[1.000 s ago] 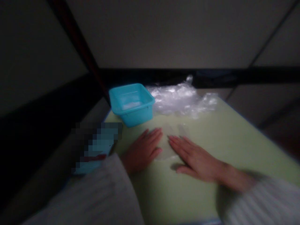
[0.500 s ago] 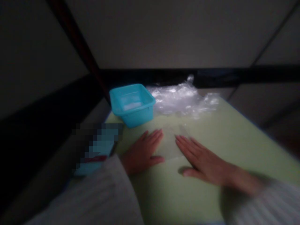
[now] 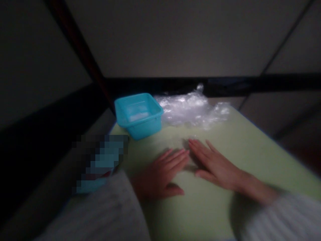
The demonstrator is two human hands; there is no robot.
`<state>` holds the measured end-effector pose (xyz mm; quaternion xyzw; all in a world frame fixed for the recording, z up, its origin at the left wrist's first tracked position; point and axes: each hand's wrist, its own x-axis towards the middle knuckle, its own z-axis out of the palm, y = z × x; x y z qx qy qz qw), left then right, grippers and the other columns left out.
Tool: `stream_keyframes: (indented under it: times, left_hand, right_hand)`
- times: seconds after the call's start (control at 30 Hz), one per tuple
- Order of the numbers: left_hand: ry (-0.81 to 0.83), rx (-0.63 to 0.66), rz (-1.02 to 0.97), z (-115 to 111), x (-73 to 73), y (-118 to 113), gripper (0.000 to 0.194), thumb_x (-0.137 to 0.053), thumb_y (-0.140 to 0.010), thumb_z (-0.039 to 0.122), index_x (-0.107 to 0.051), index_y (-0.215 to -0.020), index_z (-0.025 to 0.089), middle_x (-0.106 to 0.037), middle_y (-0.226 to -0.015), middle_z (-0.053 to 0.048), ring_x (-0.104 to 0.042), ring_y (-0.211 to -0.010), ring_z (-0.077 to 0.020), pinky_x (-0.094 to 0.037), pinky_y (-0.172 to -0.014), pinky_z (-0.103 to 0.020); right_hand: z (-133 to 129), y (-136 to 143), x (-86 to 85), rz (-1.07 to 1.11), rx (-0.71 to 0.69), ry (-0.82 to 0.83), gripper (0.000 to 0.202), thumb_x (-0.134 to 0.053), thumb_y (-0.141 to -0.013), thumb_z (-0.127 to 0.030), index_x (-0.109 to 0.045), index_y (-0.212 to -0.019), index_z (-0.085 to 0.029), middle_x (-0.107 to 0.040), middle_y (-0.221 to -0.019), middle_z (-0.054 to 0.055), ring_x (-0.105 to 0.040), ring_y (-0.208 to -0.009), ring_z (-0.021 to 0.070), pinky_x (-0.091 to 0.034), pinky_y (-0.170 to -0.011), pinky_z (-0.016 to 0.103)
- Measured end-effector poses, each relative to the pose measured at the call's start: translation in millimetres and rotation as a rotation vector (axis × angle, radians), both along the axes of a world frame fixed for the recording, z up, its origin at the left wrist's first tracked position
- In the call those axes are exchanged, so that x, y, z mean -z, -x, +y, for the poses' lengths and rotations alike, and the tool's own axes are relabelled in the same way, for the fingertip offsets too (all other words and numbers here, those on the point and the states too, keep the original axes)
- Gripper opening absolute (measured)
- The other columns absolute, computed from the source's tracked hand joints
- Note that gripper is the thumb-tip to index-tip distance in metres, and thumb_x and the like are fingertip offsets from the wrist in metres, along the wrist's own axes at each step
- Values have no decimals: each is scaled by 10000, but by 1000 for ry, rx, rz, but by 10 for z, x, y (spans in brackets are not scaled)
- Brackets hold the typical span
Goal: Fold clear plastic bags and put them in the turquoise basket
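Note:
My left hand (image 3: 165, 174) lies palm down with fingers stretched out, over a thin clear plastic sheet (image 3: 175, 142) on the pale green table. To its right my right hand (image 3: 215, 164) is also palm down, fingers extended, its fingertips at the sheet's right side. The fingertips of both hands are close together but apart. Neither hand holds anything. Much of the sheet is hidden under the hands, and its edges are faint.
A turquoise basket (image 3: 147, 129) with something whitish inside stands at the back left of the table (image 3: 250, 160). Crumpled clear plastic (image 3: 188, 108) lies beside it along the back. A blurred-out teal item (image 3: 107, 155) sits at the left edge.
My left hand has moved right and nearer to me, over the sheet. My right hand has shifted slightly up and left. The whole view has moved a little.

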<state>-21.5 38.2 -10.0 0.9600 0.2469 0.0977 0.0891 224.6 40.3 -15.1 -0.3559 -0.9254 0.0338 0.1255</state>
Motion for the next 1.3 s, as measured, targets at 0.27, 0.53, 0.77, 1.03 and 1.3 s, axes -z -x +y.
stream_keyframes:
  times: [0.27,0.53,0.77,1.03,1.3]
  left_hand:
    - [87,84,9,-39,64,-81,731,-443,-854,579,-281,-1419,144,-262,-1491,-144,-178,-1393,-267,-150,-1138,-437]
    - [75,108,17,-20,61,-95,717,-439,-854,583,-235,-1442,227,-269,-1498,-94,-193,-1388,-283,-170,-1125,-467]
    - [-4,65,0,-36,60,-28,744,-426,-854,591,-279,-1418,130,-265,-1488,-159,-202,-1385,-286,-182,-1127,-452]
    - [-133,-45,-30,10,-26,72,403,-537,-826,378,-563,-1136,122,-582,-1230,-146,-508,-1152,-269,-380,-997,-422]
    - [-196,-102,-68,5,34,63,321,-590,-760,322,-596,-1020,134,-644,-1071,-105,-573,-979,-245,-444,-880,-390]
  right_hand:
    - [119,7,103,-70,56,-1,714,-259,-920,-582,-215,-1444,-100,-255,-1471,186,-230,-1368,275,-174,-1096,545]
    - [203,-40,160,-76,113,-9,702,-223,-928,-576,-174,-1457,-117,-261,-1469,185,-227,-1369,276,-174,-1086,561]
    - [303,-194,18,-48,7,19,666,-323,-926,-545,-219,-1445,-142,-274,-1474,171,-249,-1362,284,-187,-1069,584]
    - [174,-297,-284,-28,-293,5,248,-540,-876,-335,-666,-1004,-165,-651,-1036,82,-566,-1000,216,-442,-890,384]
    - [151,-284,-172,-72,-249,-4,200,-485,-835,-132,-644,-950,-170,-646,-938,60,-554,-912,195,-436,-830,345]
